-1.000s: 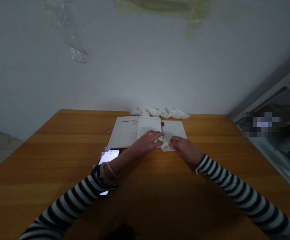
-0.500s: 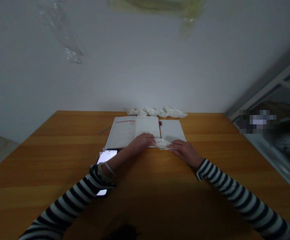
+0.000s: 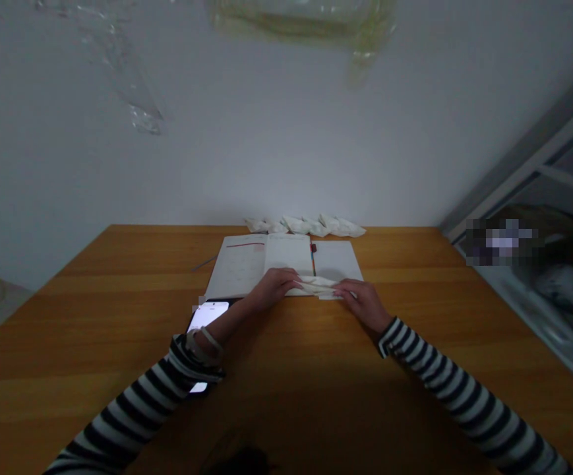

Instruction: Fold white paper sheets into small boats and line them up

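A small folded white paper piece [image 3: 317,285] lies at the near edge of an open notebook [image 3: 246,264] on a wooden table [image 3: 93,316]. My left hand [image 3: 272,287] pinches its left end with curled fingers. My right hand [image 3: 362,300] pinches its right end. The paper looks stretched long between the two hands. Both arms wear black-and-white striped sleeves.
A row of several folded white paper shapes [image 3: 306,225] sits along the table's far edge by the white wall. A lit phone [image 3: 206,316] lies under my left forearm. A pen [image 3: 203,264] rests left of the notebook. A metal frame [image 3: 528,165] stands at right.
Both hands drew slightly apart and toward me, pulling the paper piece from a crumpled lump into a longer flat shape. The left fingers went from flat to curled.
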### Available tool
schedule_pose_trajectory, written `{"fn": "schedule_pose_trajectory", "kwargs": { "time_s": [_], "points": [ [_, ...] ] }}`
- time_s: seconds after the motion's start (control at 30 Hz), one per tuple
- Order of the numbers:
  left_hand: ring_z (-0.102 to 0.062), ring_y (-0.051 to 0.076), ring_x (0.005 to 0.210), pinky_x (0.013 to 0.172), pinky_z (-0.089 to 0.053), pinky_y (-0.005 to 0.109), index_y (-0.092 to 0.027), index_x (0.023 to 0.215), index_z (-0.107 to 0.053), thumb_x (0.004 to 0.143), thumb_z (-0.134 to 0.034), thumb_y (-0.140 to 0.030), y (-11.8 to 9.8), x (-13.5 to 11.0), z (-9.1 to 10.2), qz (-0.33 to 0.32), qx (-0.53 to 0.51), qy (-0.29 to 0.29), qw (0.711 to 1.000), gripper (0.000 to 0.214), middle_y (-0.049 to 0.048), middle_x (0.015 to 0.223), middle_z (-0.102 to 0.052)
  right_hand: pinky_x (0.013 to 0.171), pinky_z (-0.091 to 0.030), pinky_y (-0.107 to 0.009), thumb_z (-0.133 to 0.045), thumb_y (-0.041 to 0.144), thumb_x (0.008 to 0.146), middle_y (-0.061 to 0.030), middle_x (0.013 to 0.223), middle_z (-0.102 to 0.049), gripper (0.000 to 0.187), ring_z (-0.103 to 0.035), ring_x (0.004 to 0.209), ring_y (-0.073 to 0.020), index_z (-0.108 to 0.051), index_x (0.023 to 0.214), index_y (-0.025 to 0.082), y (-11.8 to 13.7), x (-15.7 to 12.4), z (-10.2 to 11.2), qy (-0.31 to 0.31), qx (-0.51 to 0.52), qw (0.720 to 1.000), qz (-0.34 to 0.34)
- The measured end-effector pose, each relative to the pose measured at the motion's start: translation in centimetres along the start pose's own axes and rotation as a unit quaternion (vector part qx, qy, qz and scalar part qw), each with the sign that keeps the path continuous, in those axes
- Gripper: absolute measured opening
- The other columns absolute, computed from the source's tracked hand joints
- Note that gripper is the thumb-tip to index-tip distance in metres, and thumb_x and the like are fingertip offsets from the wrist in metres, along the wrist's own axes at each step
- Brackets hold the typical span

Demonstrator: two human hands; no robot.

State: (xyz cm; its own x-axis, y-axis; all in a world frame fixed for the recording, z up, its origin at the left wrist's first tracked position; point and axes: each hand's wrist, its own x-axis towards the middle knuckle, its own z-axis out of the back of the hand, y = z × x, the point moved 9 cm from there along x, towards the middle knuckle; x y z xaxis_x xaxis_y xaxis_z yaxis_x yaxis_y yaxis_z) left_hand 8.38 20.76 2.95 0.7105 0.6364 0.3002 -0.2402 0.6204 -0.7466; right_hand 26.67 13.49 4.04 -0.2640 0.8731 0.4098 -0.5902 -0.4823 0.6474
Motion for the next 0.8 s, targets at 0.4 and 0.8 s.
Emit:
{"fn": "schedule_pose_trajectory", "kwargs": {
  "time_s": [0.4,0.8],
  "points": [
    [-0.070,0.019,0.076,0.064,-0.054,0.026,-0.015,0.072,-0.068,0.061,-0.086,-0.044,0.4,-1.6,1.3,0.157,-0.191,-0.142,0.959,0.036,0.0069,0.095,-0.078,0.070,-0.057,-0.034,-0.061,0.032,0.089,-0.0077,0.082,-0.078,0.021,-0.070,0.072,-0.0224,-0.078,0.085,0.020,0.4,0.9,0.0,-0.143,0.111,0.977,-0.112],
    [-0.059,0.012,0.052,0.051,-0.042,0.021,-0.015,0.064,-0.060,0.061,-0.086,-0.041,3.0,-4.1,2.7,0.217,-0.199,-0.199,0.935,0.037,-0.0017,0.058,-0.067,0.065,-0.060,-0.033,-0.065,0.035,0.087,-0.0083,0.086,-0.078,0.022,-0.071,0.071,-0.0206,-0.079,0.090,0.018,-0.3,1.5,-2.4,-0.085,0.184,0.968,-0.145]
  ]
}}
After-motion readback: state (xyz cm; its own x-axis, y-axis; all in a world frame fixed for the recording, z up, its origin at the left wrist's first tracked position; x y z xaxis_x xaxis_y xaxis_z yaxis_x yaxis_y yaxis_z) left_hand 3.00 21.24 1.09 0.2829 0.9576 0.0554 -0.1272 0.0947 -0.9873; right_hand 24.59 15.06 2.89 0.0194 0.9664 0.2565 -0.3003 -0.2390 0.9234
